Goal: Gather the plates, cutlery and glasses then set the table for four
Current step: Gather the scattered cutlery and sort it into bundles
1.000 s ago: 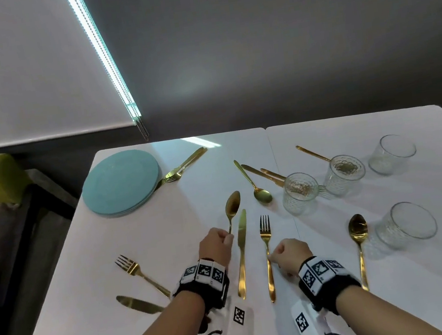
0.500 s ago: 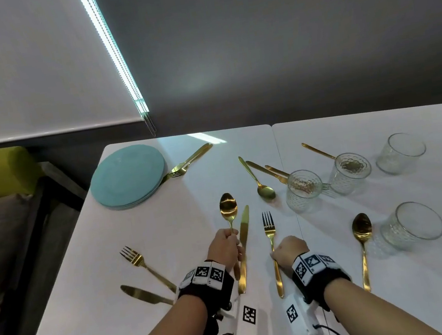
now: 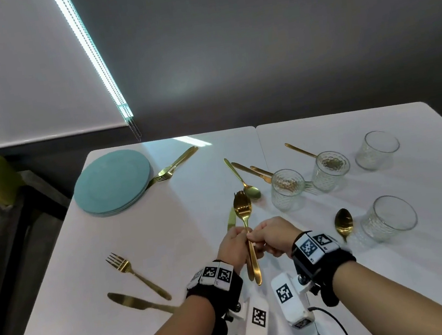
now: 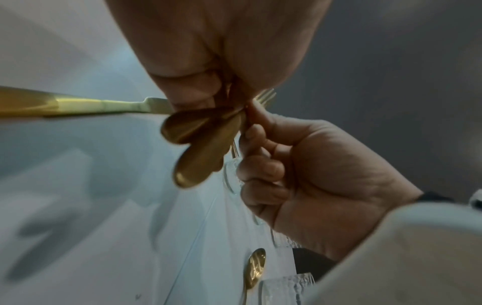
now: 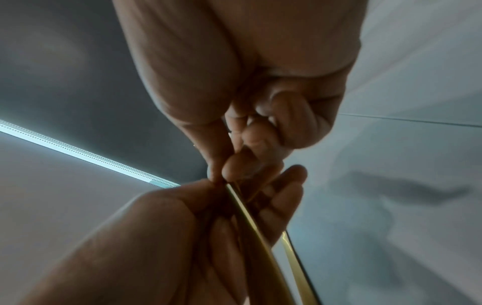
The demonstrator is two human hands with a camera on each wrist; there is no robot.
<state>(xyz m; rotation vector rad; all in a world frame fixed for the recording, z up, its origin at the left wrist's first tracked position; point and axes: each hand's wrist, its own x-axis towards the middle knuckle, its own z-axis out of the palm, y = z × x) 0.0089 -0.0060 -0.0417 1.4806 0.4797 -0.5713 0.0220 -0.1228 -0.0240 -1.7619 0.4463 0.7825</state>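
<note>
My left hand (image 3: 232,246) grips the handles of a gold spoon (image 3: 242,207) and a gold fork (image 3: 239,193), held together above the white table (image 3: 170,259), the fork tines behind the spoon bowl. My right hand (image 3: 270,234) touches the left and pinches the fork handle (image 5: 236,198) between thumb and forefinger. Both handle ends (image 4: 198,156) stick out below my left fist. A gold knife (image 3: 231,218) lies just left of the spoon, its handle hidden under my left hand; I cannot tell whether it is held. Teal plates (image 3: 111,182) are stacked at the far left.
Several patterned glasses (image 3: 286,189) (image 3: 331,170) (image 3: 376,149) (image 3: 388,217) stand on the right half. A spoon (image 3: 343,222) lies by the nearest glass. A fork (image 3: 135,273) and knife (image 3: 139,303) lie front left; more cutlery (image 3: 245,184) (image 3: 176,163) lies farther back.
The spoon and fork lay apart on the table, one under each hand. Both are now lifted and brought together in my left hand, and my hands have closed in on each other.
</note>
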